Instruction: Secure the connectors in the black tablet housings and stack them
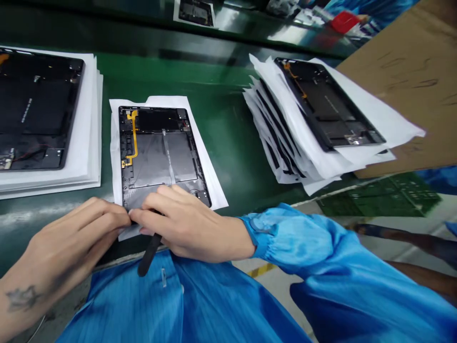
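An opened tablet housing [153,157] lies on a white sheet [207,186] in front of me, its dark inside facing up. A yellow-orange flex cable [134,138] runs down its left side. My left hand [82,231] is at the near left corner, its fingers pressed together; what they pinch is hidden. My right hand [182,219] rests over the near edge, thumb and index finger pointing to that same corner. It is closed round a slim black tool [150,255] whose rounded end sticks out below the palm. The tool's tip cannot be seen.
To the left is a pile of white sheets [93,143] with another opened tablet [39,109] on top. At right, a tilted stack of sheets and tablets [282,138] leans near a cardboard box [403,90]. Another tablet [195,12] lies beyond the green bench [228,128].
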Demonstrator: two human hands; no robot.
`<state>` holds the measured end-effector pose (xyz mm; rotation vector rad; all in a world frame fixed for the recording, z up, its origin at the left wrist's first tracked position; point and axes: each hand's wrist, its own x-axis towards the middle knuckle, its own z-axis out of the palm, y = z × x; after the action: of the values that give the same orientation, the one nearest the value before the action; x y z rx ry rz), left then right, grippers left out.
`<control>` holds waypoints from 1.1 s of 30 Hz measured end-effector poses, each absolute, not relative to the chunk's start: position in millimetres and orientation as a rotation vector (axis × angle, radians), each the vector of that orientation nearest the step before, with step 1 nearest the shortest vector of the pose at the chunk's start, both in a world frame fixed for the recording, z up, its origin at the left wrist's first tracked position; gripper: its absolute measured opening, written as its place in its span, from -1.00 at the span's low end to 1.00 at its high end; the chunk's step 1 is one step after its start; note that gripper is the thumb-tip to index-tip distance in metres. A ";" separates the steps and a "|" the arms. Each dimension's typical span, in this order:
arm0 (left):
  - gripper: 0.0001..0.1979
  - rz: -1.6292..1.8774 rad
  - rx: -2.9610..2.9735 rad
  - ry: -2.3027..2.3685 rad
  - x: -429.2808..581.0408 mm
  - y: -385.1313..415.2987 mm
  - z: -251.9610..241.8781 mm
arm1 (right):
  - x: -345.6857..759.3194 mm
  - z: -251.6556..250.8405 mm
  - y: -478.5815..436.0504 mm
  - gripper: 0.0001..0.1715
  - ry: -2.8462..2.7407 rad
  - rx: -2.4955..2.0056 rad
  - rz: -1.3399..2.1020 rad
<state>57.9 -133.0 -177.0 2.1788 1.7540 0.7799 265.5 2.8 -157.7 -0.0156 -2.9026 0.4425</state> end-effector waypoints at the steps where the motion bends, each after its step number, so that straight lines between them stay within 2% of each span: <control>1: -0.76 0.799 2.189 1.755 60.7 -132.0 -173.0 | 261.4 -155.9 3.9 -0.78 -2.920 0.026 0.432; 3: -0.84 0.822 2.247 1.744 65.0 -131.0 -166.5 | 254.5 -155.6 5.1 -0.75 -2.912 0.088 0.432; 7: -0.88 0.803 2.331 1.732 66.1 -132.4 -165.0 | 248.0 -163.8 4.5 -0.66 -2.831 0.094 0.423; 13: -0.89 0.720 2.339 1.719 62.2 -134.3 -173.6 | 244.1 -173.0 5.1 -0.78 -2.695 0.071 0.421; 16: -0.82 0.733 2.366 1.712 63.7 -133.4 -171.4 | 241.2 -174.9 7.4 -0.78 -2.651 0.103 0.494; 21: -0.96 1.008 2.182 1.831 64.3 -131.8 -162.9 | 235.6 -182.6 12.8 -0.82 -2.536 0.140 0.729; 27: -0.94 1.055 2.101 1.795 66.7 -130.1 -161.3 | 235.0 -183.1 14.6 -0.76 -2.446 0.112 0.972; 33: -0.96 1.059 2.046 1.783 72.3 -126.6 -162.0 | 239.3 -182.8 12.4 -0.77 -2.508 0.083 0.768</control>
<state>72.3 -126.6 -162.0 2.0464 1.7832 1.0591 239.3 12.4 -182.8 0.0831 -2.5077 0.7675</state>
